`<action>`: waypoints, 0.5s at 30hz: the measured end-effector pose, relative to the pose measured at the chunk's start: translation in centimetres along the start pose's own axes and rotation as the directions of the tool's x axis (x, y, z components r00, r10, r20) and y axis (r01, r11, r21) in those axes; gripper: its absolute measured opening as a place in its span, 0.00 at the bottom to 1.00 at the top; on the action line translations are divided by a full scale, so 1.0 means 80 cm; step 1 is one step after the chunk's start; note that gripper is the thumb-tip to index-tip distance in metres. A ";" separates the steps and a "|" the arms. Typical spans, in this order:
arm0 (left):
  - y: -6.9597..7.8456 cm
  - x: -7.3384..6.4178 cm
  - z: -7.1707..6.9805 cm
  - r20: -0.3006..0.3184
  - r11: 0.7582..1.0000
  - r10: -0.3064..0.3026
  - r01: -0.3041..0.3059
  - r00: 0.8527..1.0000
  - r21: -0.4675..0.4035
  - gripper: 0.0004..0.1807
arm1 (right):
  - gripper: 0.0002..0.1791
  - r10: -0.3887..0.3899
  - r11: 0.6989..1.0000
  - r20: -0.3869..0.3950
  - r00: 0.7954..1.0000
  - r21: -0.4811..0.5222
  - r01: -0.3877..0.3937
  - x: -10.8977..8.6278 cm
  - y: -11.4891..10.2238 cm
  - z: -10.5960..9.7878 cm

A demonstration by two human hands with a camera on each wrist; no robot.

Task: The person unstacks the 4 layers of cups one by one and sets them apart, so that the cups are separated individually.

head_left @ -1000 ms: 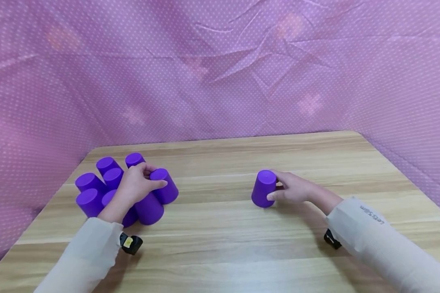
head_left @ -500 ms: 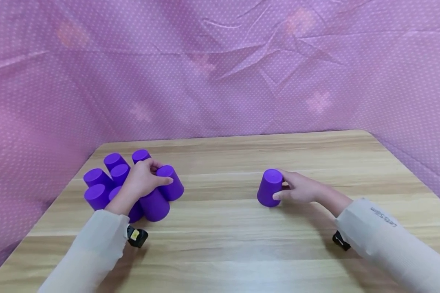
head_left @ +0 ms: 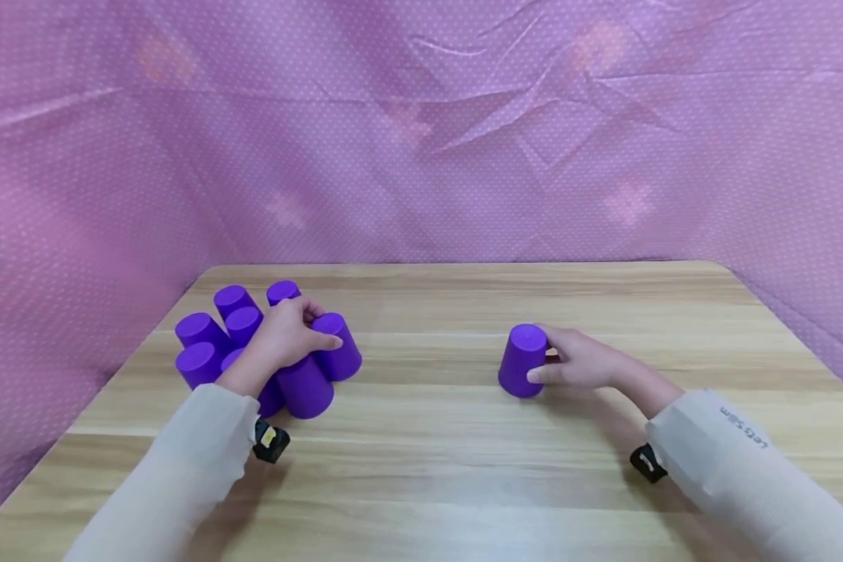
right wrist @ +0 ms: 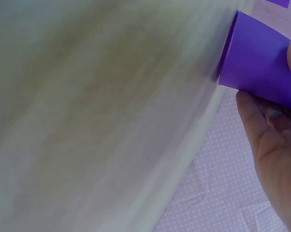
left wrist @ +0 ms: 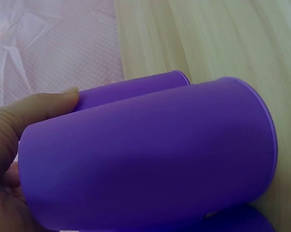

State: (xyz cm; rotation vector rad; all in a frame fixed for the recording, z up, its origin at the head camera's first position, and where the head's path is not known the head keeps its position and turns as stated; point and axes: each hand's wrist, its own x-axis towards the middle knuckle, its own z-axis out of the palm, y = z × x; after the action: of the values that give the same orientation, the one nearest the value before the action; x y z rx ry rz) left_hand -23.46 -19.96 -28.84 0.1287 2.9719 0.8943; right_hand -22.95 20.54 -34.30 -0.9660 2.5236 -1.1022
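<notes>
In the head view several purple cups stand upside down in a cluster on the left of the table. My left hand (head_left: 281,336) grips the cup (head_left: 339,351) at the cluster's right edge, its thumb on the near side. A nearer cup (head_left: 305,390) stands just in front and fills much of the left wrist view. Away on the right, my right hand (head_left: 583,361) holds a single upside-down cup (head_left: 522,363) from its right side, thumb in front; in the right wrist view the fingers lie along this cup (right wrist: 261,60). My left forearm partly hides the cluster.
The wooden table (head_left: 421,460) spreads between the two hands and toward me. A pink dotted cloth (head_left: 421,156) hangs behind it and at both sides. Other purple cups (head_left: 200,332) stand close together left of my left hand.
The whole head view has shifted, so table, cups and hands appear further right. Both hands keep their hold on the same cups, with no clear movement over the table.
</notes>
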 end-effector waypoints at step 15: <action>-0.001 0.009 -0.008 0.045 0.999 0.014 -0.015 0.999 0.035 0.25 | 0.30 0.057 0.998 -0.102 0.993 -0.025 -0.060 0.034 -0.022 -0.001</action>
State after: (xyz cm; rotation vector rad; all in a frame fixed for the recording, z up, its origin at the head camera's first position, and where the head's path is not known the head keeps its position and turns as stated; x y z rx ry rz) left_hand -24.24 -20.28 -28.38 0.1690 2.9502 0.8290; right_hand -24.23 17.93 -32.87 -0.8572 2.6361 -1.1291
